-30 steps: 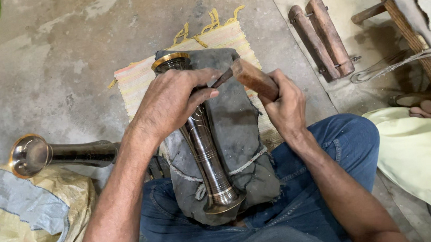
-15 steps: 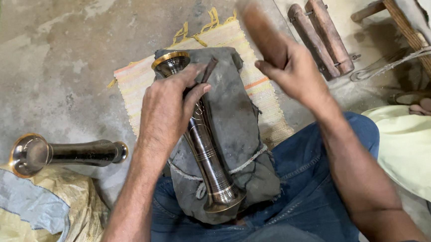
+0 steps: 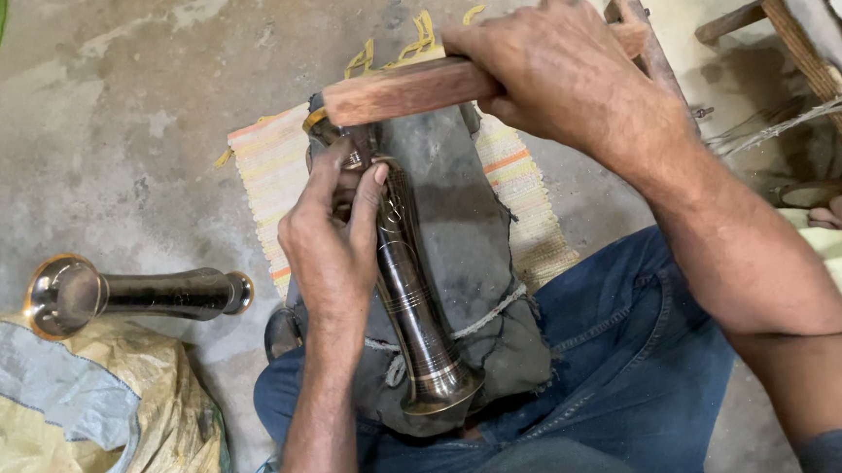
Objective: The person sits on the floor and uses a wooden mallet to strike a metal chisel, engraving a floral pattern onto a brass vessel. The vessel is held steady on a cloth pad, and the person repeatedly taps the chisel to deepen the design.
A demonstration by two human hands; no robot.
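Looking down from the head camera, the left hand [image 3: 336, 247] is closed around the upper part of a dark metal vase [image 3: 407, 296], fingers wrapped over its neck and a thin tool pinched against the surface near the rim; the tool itself is mostly hidden by the fingers. That vase lies along a grey padded cushion [image 3: 464, 224] resting on the person's lap, its flared foot toward the body and its brass-edged mouth pointing away. Above the vase's mouth, the right hand [image 3: 557, 72] grips a wooden mallet [image 3: 402, 89] held crosswise, its end just over the left hand's fingertips; whether it touches the tool cannot be told. Under the cushion lies a striped woven mat [image 3: 276, 172] on the concrete floor [image 3: 122, 118]. To the left, a second vase [image 3: 132, 295] of the same kind lies on its side, near a crumpled sack [image 3: 82, 433]. Blue jeans [image 3: 623, 351] cover the person's legs.
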